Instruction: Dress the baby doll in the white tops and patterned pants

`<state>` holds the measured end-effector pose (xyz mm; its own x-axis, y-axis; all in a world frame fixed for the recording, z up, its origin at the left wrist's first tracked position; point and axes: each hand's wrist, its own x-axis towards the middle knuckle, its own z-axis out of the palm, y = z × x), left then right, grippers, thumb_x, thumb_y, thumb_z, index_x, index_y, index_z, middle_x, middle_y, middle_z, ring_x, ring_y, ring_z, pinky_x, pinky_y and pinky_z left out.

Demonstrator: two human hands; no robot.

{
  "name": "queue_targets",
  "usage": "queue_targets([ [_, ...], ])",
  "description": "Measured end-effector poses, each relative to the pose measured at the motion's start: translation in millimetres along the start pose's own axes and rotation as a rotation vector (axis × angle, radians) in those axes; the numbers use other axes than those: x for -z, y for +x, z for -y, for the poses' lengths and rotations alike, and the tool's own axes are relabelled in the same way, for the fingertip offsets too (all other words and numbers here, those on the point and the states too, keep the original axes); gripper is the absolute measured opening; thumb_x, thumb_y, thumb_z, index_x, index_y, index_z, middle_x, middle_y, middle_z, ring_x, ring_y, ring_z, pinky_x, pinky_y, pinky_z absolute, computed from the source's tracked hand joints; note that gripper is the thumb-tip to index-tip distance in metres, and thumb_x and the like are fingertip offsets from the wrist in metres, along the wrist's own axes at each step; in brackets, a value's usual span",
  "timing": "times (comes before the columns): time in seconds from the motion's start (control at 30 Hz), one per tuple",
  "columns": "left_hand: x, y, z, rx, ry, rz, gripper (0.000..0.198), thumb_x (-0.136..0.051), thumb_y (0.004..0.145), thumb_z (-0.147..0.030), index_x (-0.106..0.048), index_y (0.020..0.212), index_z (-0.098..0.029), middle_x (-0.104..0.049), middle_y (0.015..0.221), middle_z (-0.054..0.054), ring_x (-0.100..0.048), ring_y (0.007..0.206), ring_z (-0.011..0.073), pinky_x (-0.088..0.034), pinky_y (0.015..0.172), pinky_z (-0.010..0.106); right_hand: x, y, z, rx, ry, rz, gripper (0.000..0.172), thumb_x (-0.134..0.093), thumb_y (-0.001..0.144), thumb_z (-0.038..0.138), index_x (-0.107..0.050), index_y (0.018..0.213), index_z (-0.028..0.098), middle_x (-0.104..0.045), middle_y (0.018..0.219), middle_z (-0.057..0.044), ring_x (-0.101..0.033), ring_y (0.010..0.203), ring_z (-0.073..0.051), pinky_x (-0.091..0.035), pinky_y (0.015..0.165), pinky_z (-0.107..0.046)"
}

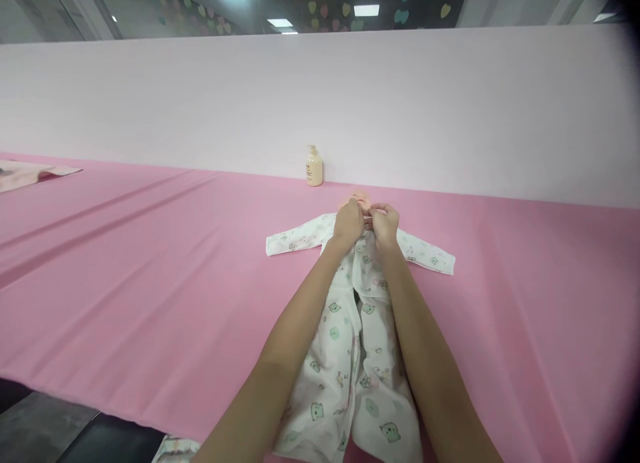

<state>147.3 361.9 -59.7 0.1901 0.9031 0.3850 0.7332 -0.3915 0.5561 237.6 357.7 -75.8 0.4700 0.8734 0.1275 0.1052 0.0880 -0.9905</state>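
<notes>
A white baby romper (333, 333) printed with small green animal faces lies face up, its legs toward me and its long sleeves spread to both sides. Its front is parted along the middle lower down. My left hand (349, 223) and my right hand (384, 223) meet at the neckline, both closed with fingers pinching the fabric there. Exactly what part of the collar they grip is hidden behind the fingers. Just past my hands shows a peach-coloured rounded thing (361, 198), perhaps a doll's head, mostly covered.
A pink cloth (165, 283) with some creases covers the table. A cream pump bottle (315, 166) stands at the back against a white wall panel (200, 103). At the far left lies a pale pink folded cloth (33, 174). Below the near-left table edge is a black seat (115, 440).
</notes>
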Motion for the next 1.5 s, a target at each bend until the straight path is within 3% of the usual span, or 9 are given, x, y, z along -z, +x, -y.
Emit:
queue_targets([
  [0.07,7.7,2,5,0.021,-0.119,0.049,0.02,-0.03,0.092,-0.019,-0.05,0.094,-0.014,-0.066,0.091,0.01,-0.062,0.08,0.0165,-0.044,0.071,0.025,8,-4,10,-0.015,-0.018,0.05,0.017,-0.049,0.07,0.013,-0.056,0.085,0.016,-0.065,0.075,-0.002,-0.058,0.05,-0.009,-0.043,0.041,-0.017],
  [0.2,26.3,1,10,0.049,-0.236,0.322,0.02,-0.034,0.089,-0.021,-0.051,0.096,-0.015,-0.061,0.062,0.002,-0.053,0.049,0.0122,-0.042,0.053,0.023,29,-8,25,0.057,-0.274,0.186,0.01,-0.055,0.069,0.012,-0.061,0.077,0.014,-0.066,0.075,-0.005,-0.061,0.052,-0.011,-0.046,0.043,-0.018],
  [0.4,42.1,-6,6,0.042,-0.229,0.51,0.045,-0.049,0.072,-0.01,-0.047,0.117,-0.012,-0.057,0.059,-0.001,-0.054,0.049,0.0123,-0.042,0.049,0.022,40,-18,42,0.029,-0.552,0.463,0.007,-0.059,0.069,0.012,-0.064,0.065,0.012,-0.066,0.065,-0.008,-0.064,0.056,-0.016,-0.049,0.047,-0.021],
  [0.7,43.2,-5,12,0.037,-0.298,0.524,0.043,-0.049,0.072,-0.012,-0.045,0.115,-0.015,-0.057,0.066,0.0,-0.053,0.053,0.0115,-0.044,0.051,0.022,31,-26,47,0.083,-0.725,0.437,0.011,-0.058,0.068,0.007,-0.067,0.065,0.012,-0.066,0.059,-0.008,-0.064,0.054,-0.017,-0.048,0.052,-0.022],
  [0.83,48.9,-10,3,-0.026,-0.182,0.531,0.039,-0.047,0.073,-0.011,-0.047,0.112,-0.017,-0.058,0.064,0.0,-0.052,0.052,0.0124,-0.04,0.05,0.022,32,-27,47,0.099,-0.732,0.383,0.015,-0.057,0.066,0.003,-0.068,0.067,0.012,-0.066,0.056,-0.006,-0.066,0.063,-0.018,-0.047,0.056,-0.02],
  [1.03,55.0,-21,-14,-0.132,-0.206,0.301,0.034,-0.044,0.069,-0.003,-0.052,0.099,-0.017,-0.064,0.075,0.003,-0.057,0.063,0.0131,-0.041,0.056,0.022,35,-24,44,0.139,-0.618,0.286,0.017,-0.063,0.068,0.009,-0.067,0.085,0.012,-0.065,0.054,-0.004,-0.065,0.056,-0.017,-0.049,0.055,-0.023],
  [1.23,50.3,-17,-14,-0.158,-0.276,0.226,0.03,-0.045,0.068,-0.002,-0.055,0.091,-0.017,-0.064,0.07,0.002,-0.058,0.061,0.0128,-0.041,0.052,0.021,44,-21,47,0.012,-0.315,0.46,0.039,-0.06,0.067,0.001,-0.058,0.104,0.014,-0.069,0.068,-0.005,-0.067,0.059,-0.017,-0.055,0.056,-0.025],
  [1.4,61.7,-21,-20,-0.104,-0.152,0.349,0.021,-0.049,0.076,-0.015,-0.058,0.095,-0.017,-0.068,0.093,0.007,-0.062,0.069,0.0139,-0.046,0.059,0.023,50,-28,54,-0.035,-0.414,0.507,0.025,-0.057,0.069,0.001,-0.058,0.091,0.013,-0.069,0.078,-0.009,-0.067,0.061,-0.018,-0.057,0.052,-0.028],
  [1.5,73.3,-24,-22,0.001,0.094,0.551,0.014,-0.055,0.074,-0.022,-0.062,0.084,-0.014,-0.069,0.082,0.01,-0.064,0.064,0.0179,-0.049,0.06,0.028,53,-33,58,-0.025,-0.677,0.531,0.01,-0.059,0.068,0.003,-0.059,0.073,0.012,-0.068,0.075,-0.011,-0.066,0.059,-0.02,-0.055,0.047,-0.027],
])
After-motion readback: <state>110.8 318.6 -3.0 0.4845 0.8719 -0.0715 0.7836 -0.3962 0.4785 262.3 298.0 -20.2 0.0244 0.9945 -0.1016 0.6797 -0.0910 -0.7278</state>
